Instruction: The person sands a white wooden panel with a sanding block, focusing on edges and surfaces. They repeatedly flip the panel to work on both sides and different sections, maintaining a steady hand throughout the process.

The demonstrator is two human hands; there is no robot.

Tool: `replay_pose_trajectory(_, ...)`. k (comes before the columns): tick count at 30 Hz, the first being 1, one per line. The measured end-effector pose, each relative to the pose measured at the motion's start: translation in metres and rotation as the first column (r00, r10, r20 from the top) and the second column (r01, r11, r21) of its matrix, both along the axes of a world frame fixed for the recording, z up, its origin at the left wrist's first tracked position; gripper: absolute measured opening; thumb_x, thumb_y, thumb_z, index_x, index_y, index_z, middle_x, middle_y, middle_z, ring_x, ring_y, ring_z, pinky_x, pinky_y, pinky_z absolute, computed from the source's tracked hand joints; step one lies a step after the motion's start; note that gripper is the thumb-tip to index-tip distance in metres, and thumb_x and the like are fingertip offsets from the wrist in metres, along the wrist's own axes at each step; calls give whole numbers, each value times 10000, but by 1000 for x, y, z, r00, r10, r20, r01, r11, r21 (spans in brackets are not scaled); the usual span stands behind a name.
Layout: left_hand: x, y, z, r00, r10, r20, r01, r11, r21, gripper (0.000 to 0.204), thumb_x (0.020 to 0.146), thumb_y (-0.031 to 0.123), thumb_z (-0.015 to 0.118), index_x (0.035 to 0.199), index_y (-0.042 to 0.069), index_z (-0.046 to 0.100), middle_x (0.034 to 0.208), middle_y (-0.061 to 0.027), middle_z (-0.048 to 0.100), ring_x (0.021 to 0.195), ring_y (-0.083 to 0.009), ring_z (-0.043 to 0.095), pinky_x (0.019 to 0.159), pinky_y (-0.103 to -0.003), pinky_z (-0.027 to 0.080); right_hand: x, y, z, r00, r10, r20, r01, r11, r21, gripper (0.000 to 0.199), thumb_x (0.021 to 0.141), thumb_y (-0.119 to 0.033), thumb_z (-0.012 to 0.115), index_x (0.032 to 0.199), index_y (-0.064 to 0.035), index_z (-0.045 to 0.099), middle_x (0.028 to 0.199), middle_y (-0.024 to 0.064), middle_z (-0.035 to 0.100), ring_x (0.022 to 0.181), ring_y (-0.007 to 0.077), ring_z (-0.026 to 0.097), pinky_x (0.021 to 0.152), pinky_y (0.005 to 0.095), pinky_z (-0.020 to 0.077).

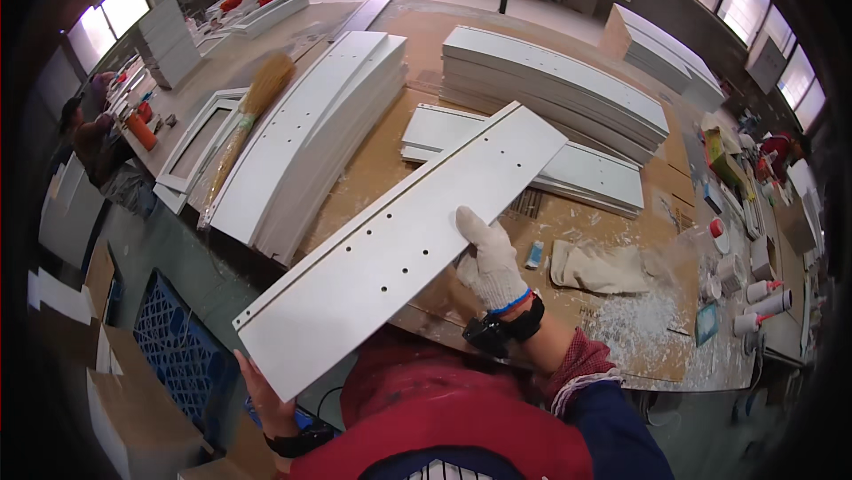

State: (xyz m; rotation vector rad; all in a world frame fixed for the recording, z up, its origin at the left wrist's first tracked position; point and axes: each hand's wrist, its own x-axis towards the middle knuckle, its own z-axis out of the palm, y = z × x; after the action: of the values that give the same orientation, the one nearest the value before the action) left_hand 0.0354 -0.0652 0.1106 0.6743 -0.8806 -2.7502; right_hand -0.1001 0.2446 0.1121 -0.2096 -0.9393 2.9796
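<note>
A long white panel (435,214) with drilled holes and a groove along its far edge lies slantwise across my front. At its lower left end my left hand (264,394), bare, is closed on the edge, its fingers partly hidden. Further along the near edge my right hand (490,260), in a whitish knit glove, grips the panel with the thumb on top and the other fingers below. Under the panel's far part lie a few more white panels (590,177) on the cardboard-covered table (417,311).
Stacks of white panels stand at the left (306,125) and back (550,81). A straw brush (262,94) leans by the left stack. To the right lie a cloth glove (599,267), a small blue tube (534,255) and white flakes (643,320). A blue pallet (182,347) is on the floor.
</note>
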Motion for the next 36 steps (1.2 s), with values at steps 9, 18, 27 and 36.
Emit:
replay_pose_trajectory(9, -76, -39, 15, 949, -204, -239, 53, 853, -519, 513, 955, 359, 442, 1193, -96, 429, 980, -204, 625, 772, -286, 668, 512, -299, 570, -141, -73, 63, 973, 221, 73, -224, 802, 553, 330, 850, -337, 654, 871, -14, 592, 691, 48, 590, 438, 108, 497, 396, 234, 413)
replay_pose_trajectory(18, -166, -60, 16, 965, -258, -39, 174, 749, -639, 521, 964, 425, 422, 1028, -80, 532, 766, -173, 652, 568, -196, 647, 446, -249, 512, -288, -129, 20, 947, 312, -76, -236, 838, 492, 263, 822, -167, 658, 839, 54, 517, 706, 136, 570, 483, 178, 541, 387, 273, 447)
replay_pose_trajectory(27, -142, -86, 15, 961, 10, 277, 247, 423, -872, 733, 919, 603, 360, 482, 23, 463, 452, -109, 533, 384, -181, 539, 388, -271, 433, -234, -84, 49, 929, 368, -24, -74, 252, 965, 305, 882, -309, 546, 906, -7, 574, 644, 37, 548, 505, 109, 512, 432, 261, 419)
replay_pose_trajectory(36, -141, 9, -28, 472, -740, 480, 636, -92, -766, 301, 917, 292, 546, 823, 15, 620, 672, -23, 619, 613, -120, 590, 558, -257, 467, -102, 128, 33, 923, 139, 359, -373, 91, 923, 241, 860, -267, 541, 930, -40, 581, 703, 21, 534, 545, 99, 519, 460, 244, 422)
